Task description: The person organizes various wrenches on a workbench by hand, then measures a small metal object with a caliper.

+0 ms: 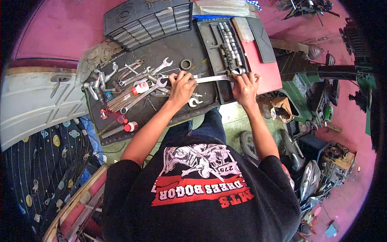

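A long silver wrench (213, 78) lies level between my two hands above the dark workbench mat. My left hand (183, 88) is closed on its left part, fingers bent over the shaft. At the other end my right hand (246, 88) grips close to the wrench's head, just over the edge of the socket tray (213, 52); the fingers hide part of that end. Beyond my left hand sits a dark metal ring (185, 64). Nearer to me, an open-ended wrench head (195, 101) rests by the bench's front edge. More wrenches (139, 97) are spread to the left.
A grey drawer cabinet (151, 26) stands at the back. Small red-capped bottles (131, 126) are on the left of the bench. A red panel (264, 72) lies right of the tray. A paper bag (282, 109) and machine parts are at the right, below the bench.
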The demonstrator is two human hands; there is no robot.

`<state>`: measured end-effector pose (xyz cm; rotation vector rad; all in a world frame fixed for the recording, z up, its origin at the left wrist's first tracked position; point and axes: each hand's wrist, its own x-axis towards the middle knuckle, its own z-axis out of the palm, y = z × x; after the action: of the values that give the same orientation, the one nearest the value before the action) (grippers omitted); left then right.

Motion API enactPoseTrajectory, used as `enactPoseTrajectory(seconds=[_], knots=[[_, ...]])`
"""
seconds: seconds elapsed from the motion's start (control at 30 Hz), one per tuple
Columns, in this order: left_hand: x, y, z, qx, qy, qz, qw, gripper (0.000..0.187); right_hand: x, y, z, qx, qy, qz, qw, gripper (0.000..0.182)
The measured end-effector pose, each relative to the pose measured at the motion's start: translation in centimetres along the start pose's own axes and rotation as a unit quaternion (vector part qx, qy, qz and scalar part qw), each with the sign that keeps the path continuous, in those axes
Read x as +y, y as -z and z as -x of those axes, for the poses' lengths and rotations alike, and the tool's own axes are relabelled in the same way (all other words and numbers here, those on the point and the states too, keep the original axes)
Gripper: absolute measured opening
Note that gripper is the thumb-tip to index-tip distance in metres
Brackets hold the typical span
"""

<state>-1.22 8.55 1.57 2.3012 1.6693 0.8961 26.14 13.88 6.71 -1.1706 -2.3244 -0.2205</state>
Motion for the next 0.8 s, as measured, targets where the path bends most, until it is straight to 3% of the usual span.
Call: enactPoseTrajectory(seconds=[0.23,0.4,0.5,0.8], knots=[[-0.4,-0.3,0.1,-0.008,-0.003,-0.006,1.0,0.012,-1.5,-3.6,1.5,-0.092,0.027,0.023,0.995,0.032],[-0.3,-0.2,0.4,-0.011,0.006,0.002,1.0,0.012,-1.9,-2.2,1.4,-0.072,-0.009,0.007,0.997,0.034],[-0.8,0.1,0.9,-0.007,0.001,-0.006,1.0,0.015,-1.5,-2.0,1.3,-0.112,-0.027,0.014,0.993,0.049],[-3.0,3.0,3.8,-0.016,0.026,-0.052,0.998,0.018,-0.8,-2.1,0.6,-0.153,-0.045,0.022,0.987,0.036]])
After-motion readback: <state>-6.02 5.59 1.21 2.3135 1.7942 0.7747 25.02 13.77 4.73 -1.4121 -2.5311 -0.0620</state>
